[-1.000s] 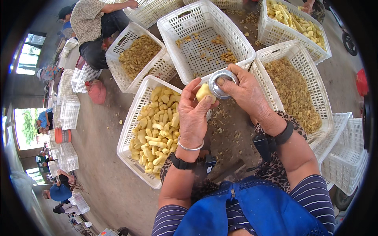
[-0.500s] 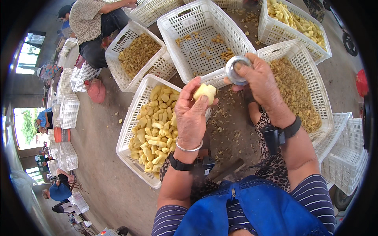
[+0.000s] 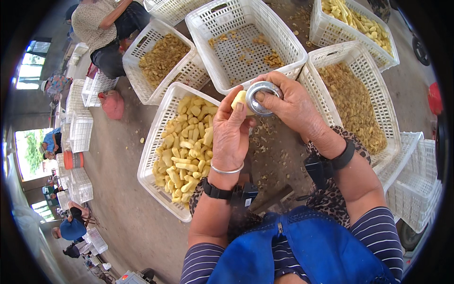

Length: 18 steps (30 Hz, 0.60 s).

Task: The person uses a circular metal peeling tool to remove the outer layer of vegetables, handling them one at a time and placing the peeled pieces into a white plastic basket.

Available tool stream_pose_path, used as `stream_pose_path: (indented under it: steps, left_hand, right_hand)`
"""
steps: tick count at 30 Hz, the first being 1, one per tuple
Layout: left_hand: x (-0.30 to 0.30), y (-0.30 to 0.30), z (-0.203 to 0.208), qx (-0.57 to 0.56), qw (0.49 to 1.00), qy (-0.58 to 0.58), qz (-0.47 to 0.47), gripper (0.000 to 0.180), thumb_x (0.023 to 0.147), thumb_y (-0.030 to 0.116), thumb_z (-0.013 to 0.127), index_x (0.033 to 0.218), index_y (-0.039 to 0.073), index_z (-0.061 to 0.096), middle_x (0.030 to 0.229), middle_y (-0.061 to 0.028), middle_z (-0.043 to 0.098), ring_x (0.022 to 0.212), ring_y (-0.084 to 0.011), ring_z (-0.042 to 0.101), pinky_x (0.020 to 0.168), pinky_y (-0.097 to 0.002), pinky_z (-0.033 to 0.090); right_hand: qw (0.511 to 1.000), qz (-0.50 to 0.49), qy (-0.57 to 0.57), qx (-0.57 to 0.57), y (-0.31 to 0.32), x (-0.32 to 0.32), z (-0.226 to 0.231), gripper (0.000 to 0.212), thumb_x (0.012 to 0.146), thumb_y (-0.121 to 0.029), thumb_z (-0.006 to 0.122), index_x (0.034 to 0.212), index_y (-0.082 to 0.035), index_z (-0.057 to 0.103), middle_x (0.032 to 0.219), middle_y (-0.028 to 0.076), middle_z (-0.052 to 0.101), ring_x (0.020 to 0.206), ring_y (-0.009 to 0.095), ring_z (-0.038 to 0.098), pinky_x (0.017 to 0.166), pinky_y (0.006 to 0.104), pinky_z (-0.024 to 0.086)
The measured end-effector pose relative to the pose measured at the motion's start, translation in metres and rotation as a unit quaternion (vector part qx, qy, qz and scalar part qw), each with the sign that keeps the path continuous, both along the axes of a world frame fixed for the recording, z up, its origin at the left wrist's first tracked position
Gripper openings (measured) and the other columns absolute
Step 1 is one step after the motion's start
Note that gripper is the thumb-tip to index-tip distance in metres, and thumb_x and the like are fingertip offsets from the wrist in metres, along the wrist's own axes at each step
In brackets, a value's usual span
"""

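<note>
My left hand [image 3: 231, 137] is closed round a pale yellow piece of peeled ginger [image 3: 240, 100], held up between thumb and fingers. A round, silvery metal ring-shaped tool [image 3: 261, 112] is gripped in my right hand [image 3: 297, 105], the thumb pressed on its inside. The tool's edge lies against the right side of the ginger, covering part of it. Below and left of my left hand stands a white crate [image 3: 150, 176] heaped with peeled yellow ginger [image 3: 184, 158].
A large white crate [image 3: 288, 52] beyond my hands has scraps on its perforated floor. Brown peelings fill crates at left [image 3: 183, 78] and right [image 3: 309, 78]. A crate of yellow pieces [image 3: 347, 40] stands far right. Another person [image 3: 97, 28] sits at upper left. Peelings litter the floor [image 3: 274, 151].
My right hand has moved left and down, bringing the metal tool from apart to against the ginger. The ginger has shifted slightly left; the whole view has shifted a little.
</note>
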<state>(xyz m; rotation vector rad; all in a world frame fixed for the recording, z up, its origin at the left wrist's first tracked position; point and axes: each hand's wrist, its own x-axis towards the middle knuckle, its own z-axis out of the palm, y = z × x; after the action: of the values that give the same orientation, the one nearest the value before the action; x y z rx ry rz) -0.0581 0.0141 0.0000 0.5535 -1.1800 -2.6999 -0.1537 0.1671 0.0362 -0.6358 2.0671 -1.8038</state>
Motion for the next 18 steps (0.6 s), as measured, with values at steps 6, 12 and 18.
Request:
stream_pose_path:
  steps: [6,12,18]
  left_hand:
    - [0.0,0.004,-0.003,0.041,0.998,0.048,-0.009,0.048,0.098,0.018,0.077,0.142,0.005,0.061,0.12,-0.0044,0.073,0.098,-0.0125,0.07,0.077,-0.0271,0.06]
    - [-0.001,0.003,-0.006,0.042,0.998,0.055,0.001,0.045,0.1,0.015,0.075,0.141,0.001,0.061,0.117,-0.0074,0.074,0.097,-0.0154,0.073,0.079,-0.028,0.063]
    - [0.001,-0.001,0.002,0.058,0.997,0.027,0.032,0.041,0.101,0.012,0.072,0.139,0.0,0.061,0.117,-0.009,0.073,0.098,-0.0166,0.072,0.081,-0.0294,0.063]
  right_hand:
    - [0.999,-0.01,0.047,-0.02,-0.002,0.0,-0.006,0.026,0.094,-0.018,0.072,0.111,0.002,0.067,0.101,0.013,0.067,0.093,0.024,0.067,0.085,0.0364,0.054]
    - [0.988,-0.02,0.145,0.049,-0.004,0.0,-0.005,0.022,0.096,-0.018,0.069,0.098,0.001,0.059,0.087,0.017,0.066,0.078,0.032,0.065,0.076,0.0407,0.053]
    - [0.995,-0.083,0.046,0.007,0.003,-0.014,-0.007,0.026,0.098,-0.021,0.066,0.091,0.001,0.056,0.077,0.008,0.06,0.075,0.015,0.057,0.069,0.0353,0.051]
